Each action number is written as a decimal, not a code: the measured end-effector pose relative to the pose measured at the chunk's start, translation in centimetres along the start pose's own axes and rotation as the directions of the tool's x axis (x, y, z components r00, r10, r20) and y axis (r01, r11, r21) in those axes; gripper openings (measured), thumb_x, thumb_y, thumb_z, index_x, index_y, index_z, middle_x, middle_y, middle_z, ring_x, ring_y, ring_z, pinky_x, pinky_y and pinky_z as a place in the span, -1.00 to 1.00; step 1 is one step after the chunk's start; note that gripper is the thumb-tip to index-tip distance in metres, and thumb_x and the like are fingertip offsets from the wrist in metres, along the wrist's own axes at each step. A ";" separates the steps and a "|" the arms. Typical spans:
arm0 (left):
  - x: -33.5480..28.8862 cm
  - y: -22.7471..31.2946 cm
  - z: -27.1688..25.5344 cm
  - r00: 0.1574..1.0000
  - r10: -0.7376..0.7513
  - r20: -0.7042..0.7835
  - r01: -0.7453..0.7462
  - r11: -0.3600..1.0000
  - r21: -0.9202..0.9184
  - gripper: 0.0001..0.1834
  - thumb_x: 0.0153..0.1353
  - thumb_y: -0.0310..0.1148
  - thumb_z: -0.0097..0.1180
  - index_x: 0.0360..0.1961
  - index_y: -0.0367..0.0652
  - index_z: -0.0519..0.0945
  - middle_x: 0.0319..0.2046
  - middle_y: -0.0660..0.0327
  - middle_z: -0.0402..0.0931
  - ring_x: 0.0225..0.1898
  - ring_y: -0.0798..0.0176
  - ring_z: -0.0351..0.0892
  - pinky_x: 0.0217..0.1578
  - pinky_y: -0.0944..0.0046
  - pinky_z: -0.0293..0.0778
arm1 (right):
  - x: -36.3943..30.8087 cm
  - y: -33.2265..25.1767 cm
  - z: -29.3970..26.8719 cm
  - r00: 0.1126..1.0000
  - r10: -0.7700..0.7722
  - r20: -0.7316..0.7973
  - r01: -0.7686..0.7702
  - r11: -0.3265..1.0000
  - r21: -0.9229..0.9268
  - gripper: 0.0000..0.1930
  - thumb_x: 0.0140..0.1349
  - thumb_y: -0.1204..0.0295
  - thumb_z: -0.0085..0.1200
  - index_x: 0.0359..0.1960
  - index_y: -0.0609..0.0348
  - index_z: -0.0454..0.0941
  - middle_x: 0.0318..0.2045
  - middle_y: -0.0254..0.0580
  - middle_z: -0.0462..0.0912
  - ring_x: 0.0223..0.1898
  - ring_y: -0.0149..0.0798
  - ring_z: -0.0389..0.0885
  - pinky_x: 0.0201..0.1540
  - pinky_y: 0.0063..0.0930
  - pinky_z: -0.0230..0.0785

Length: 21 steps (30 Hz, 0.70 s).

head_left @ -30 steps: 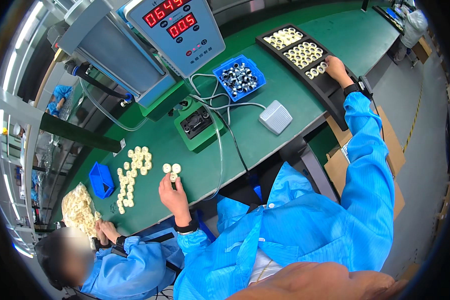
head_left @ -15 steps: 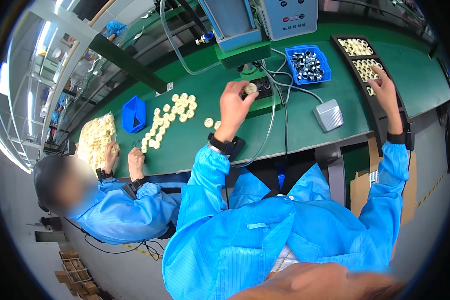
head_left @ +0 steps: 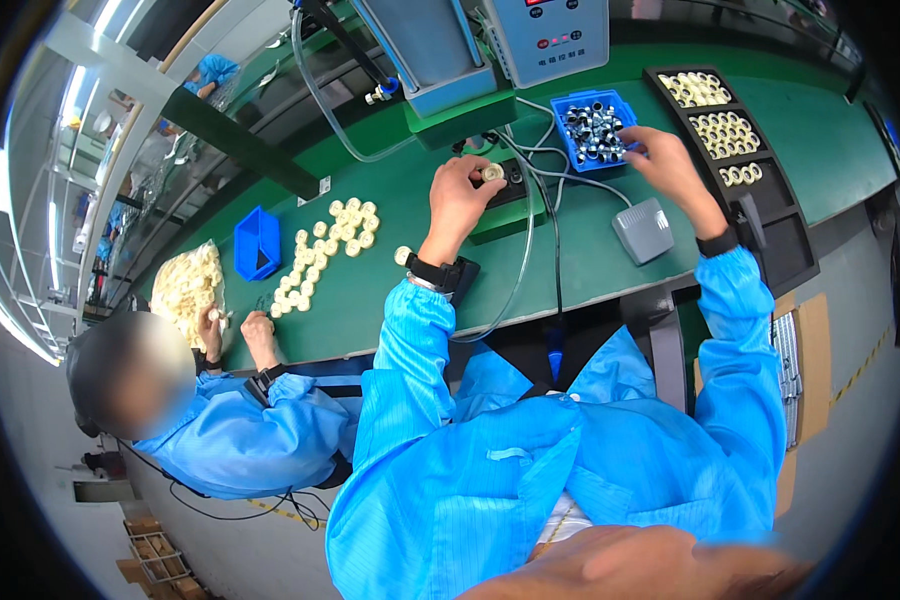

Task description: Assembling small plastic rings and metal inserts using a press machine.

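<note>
My left hand (head_left: 458, 203) pinches a cream round plastic piece (head_left: 493, 173) between thumb and fingertips. It holds the piece at the black fixture (head_left: 513, 190) below the press (head_left: 457, 105). Over the right rim of a blue bin (head_left: 595, 165) is my right hand (head_left: 670, 170), thumb and forefinger apart. Small shiny metal sleeves (head_left: 595, 128) fill that bin, and the fingertips are close to those at its right side. I see nothing held in the right hand.
A black compartment tray (head_left: 785, 195) with cream pieces stands at the right. A grey foot-pedal-like box (head_left: 643, 232) lies nearer. Loose cream pieces (head_left: 315, 258), an upright blue bin (head_left: 257, 243) and a bag of pieces (head_left: 188, 290) are left, beside a co-worker (head_left: 260, 430). Cables and a hose cross the bench.
My right hand has moved left from the black tray to the bin of metal sleeves. My left hand stays at the fixture with the cream piece. The view has shifted slightly.
</note>
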<state>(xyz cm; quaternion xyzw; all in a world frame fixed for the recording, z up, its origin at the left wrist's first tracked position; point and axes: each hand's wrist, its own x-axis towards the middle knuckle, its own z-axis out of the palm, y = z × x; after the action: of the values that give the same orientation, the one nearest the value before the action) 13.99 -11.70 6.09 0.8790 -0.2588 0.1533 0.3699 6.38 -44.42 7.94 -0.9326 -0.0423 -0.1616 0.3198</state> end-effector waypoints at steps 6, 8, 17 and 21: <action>0.5 1.1 -0.7 0.985 -0.118 0.129 0.121 0.993 -0.016 -0.67 -0.10 -0.25 0.46 -0.34 -0.20 0.66 -0.59 0.25 0.50 -0.56 0.21 0.45 -0.49 0.21 0.38 | 4.2 2.0 5.4 0.979 -0.202 0.026 0.202 0.946 -0.256 -0.68 0.00 0.56 0.23 -0.14 0.19 0.58 -0.26 0.01 0.59 -0.13 0.09 0.58 -0.10 -0.08 0.46; 0.1 0.8 -0.5 0.996 -0.063 0.066 0.057 0.994 0.092 -0.69 -0.11 -0.25 0.46 -0.40 -0.19 0.65 -0.62 0.25 0.48 -0.60 0.20 0.44 -0.52 0.19 0.35 | 4.9 2.1 6.3 0.982 -0.188 0.030 0.184 0.900 -0.396 -0.69 0.00 0.55 0.22 -0.16 0.18 0.55 -0.28 -0.01 0.57 -0.16 0.09 0.59 -0.12 -0.08 0.47; -0.1 1.2 -0.5 0.998 -0.042 0.043 0.043 0.999 -0.027 -0.68 -0.04 -0.27 0.41 -0.29 -0.23 0.67 -0.41 0.13 0.52 -0.41 0.14 0.52 -0.36 0.16 0.43 | 4.8 2.4 7.2 0.975 -0.218 -0.050 0.182 0.905 -0.383 -0.82 0.04 0.54 0.17 -0.30 0.11 0.51 -0.32 -0.06 0.56 -0.22 0.09 0.60 -0.20 -0.04 0.46; -0.1 0.6 -0.8 0.993 -0.021 0.117 0.025 0.999 -0.036 -0.64 -0.02 -0.30 0.39 -0.16 -0.17 0.69 -0.38 0.13 0.52 -0.39 0.13 0.53 -0.34 0.16 0.44 | 5.4 3.1 7.3 0.980 -0.201 -0.015 0.179 0.902 -0.394 -0.84 0.04 0.53 0.17 -0.33 0.13 0.49 -0.33 -0.04 0.55 -0.24 0.10 0.59 -0.22 -0.02 0.45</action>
<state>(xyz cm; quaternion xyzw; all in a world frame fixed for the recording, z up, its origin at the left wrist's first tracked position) 13.56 -11.47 6.92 0.8823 -0.2724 0.0927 0.3724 14.02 -42.56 2.51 -0.9642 -0.0910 -0.2229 0.1114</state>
